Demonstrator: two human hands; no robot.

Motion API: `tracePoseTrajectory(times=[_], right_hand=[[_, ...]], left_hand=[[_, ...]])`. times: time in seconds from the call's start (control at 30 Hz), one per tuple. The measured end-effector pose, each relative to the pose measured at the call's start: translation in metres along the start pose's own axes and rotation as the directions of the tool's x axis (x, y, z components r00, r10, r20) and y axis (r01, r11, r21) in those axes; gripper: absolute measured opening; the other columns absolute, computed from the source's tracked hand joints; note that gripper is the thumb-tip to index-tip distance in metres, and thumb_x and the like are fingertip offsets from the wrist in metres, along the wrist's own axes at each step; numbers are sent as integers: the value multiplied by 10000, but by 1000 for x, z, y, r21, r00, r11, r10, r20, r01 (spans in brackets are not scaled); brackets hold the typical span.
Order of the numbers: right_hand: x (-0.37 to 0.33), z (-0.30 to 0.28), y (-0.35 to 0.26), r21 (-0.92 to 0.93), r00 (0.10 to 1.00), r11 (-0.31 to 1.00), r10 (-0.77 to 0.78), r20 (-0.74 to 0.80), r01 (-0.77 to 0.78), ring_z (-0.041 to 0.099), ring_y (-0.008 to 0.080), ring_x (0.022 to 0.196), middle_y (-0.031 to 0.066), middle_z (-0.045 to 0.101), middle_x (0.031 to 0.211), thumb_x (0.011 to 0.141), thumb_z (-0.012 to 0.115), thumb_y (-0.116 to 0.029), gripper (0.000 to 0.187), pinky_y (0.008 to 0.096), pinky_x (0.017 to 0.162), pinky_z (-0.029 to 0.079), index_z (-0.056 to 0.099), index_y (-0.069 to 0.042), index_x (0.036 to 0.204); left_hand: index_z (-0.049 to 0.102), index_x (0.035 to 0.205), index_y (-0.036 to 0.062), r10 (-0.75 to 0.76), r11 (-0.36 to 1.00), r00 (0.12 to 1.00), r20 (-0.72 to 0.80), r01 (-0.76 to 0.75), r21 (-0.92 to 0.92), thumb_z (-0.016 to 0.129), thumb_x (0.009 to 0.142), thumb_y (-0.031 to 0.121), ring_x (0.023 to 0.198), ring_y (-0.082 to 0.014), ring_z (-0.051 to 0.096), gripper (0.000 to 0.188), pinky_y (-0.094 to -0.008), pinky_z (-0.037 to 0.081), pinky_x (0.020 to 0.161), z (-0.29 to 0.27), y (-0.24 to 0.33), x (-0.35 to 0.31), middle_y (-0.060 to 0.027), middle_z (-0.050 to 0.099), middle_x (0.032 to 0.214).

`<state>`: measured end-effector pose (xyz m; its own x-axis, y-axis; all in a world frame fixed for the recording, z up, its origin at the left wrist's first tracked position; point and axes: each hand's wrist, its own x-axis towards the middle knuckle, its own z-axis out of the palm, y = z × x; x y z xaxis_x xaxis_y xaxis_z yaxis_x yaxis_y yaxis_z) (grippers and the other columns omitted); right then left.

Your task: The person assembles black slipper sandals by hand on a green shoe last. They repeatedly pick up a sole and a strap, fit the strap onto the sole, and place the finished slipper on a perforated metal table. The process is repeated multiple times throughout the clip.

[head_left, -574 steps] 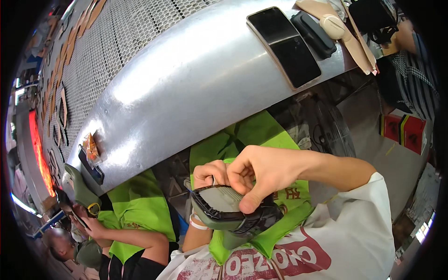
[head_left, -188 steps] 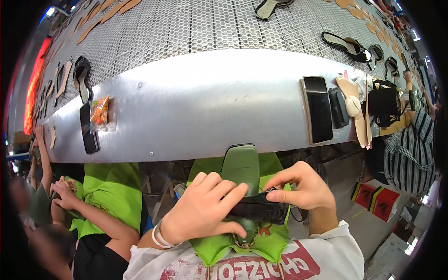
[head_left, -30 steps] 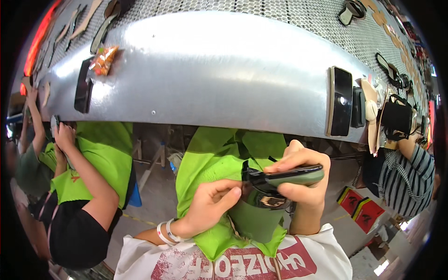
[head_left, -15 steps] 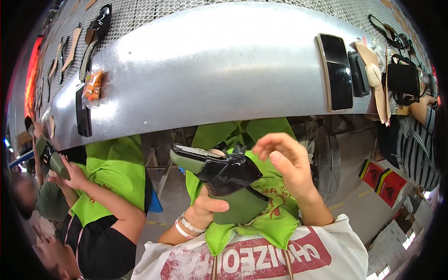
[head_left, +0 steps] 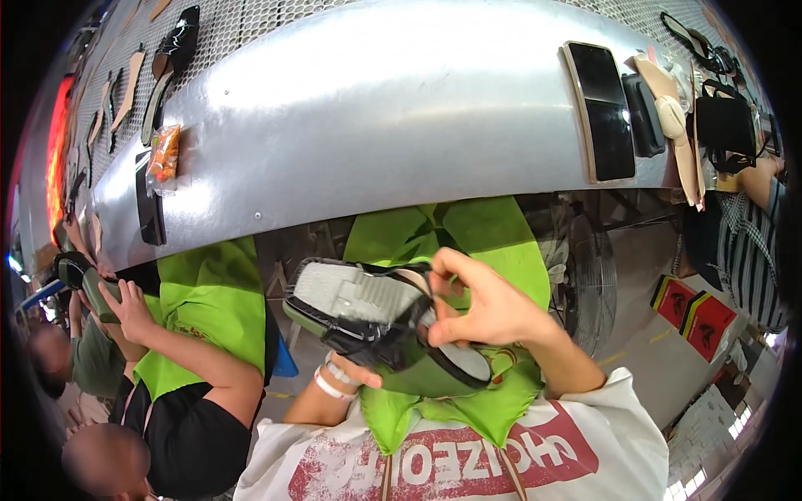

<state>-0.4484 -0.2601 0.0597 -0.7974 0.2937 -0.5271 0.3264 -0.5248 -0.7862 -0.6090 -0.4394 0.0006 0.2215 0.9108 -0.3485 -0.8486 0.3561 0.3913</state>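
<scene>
I hold a green shoe last (head_left: 418, 377) with a black shoe upper (head_left: 372, 341) wrapped about it. Its underside faces up and shows a pale grey, ribbed bottom (head_left: 359, 292). My left hand (head_left: 355, 371) grips the last from below at the near left side; most of its fingers are hidden under it. My right hand (head_left: 493, 305) reaches over the middle of the last from the right. Its thumb and bent fingers close on the black upper near the arch. All this is above my lap, over a bright green apron (head_left: 493, 225).
Ahead lies a metal table (head_left: 376, 108), with a phone (head_left: 603, 113) and beige insole pieces (head_left: 672, 117) on its right. A snack packet (head_left: 164, 154) lies at left. A co-worker's hand (head_left: 132, 311) holds another green last. A fan (head_left: 591, 284) stands under the table.
The last has turned so that its underside shows more fully. My right hand has come down and left from the air beside it onto the black upper.
</scene>
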Motion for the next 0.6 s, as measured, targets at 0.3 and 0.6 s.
tracePoseTrajectory(times=[0.3, 0.6], right_hand=[[-17, -2, 12, -298, 870, 861, -469, -151, 413, 571, 254, 902, 106, 638, 923, 654, 863, -338, 567, 375, 886, 373, 663, 33, 1033], [-33, 12, 7, -353, 794, 829, -537, -285, 434, 536, 247, 1022, 133, 579, 1109, 846, 688, -432, 622, 369, 941, 366, 517, 40, 1212]], left_hand=[[292, 1475, -30, -25, 951, 996, 91, -4, 308, 824, 689, 318, 1346, -298, 415, 1011, -442, 290, 1132, -4, 41, 20, -160, 415, 1472], [509, 1340, 9, 292, 955, 808, -512, -281, 101, 263, 953, 632, 1169, -275, 581, 773, -420, 443, 1007, 83, 25, 51, -144, 599, 1277]])
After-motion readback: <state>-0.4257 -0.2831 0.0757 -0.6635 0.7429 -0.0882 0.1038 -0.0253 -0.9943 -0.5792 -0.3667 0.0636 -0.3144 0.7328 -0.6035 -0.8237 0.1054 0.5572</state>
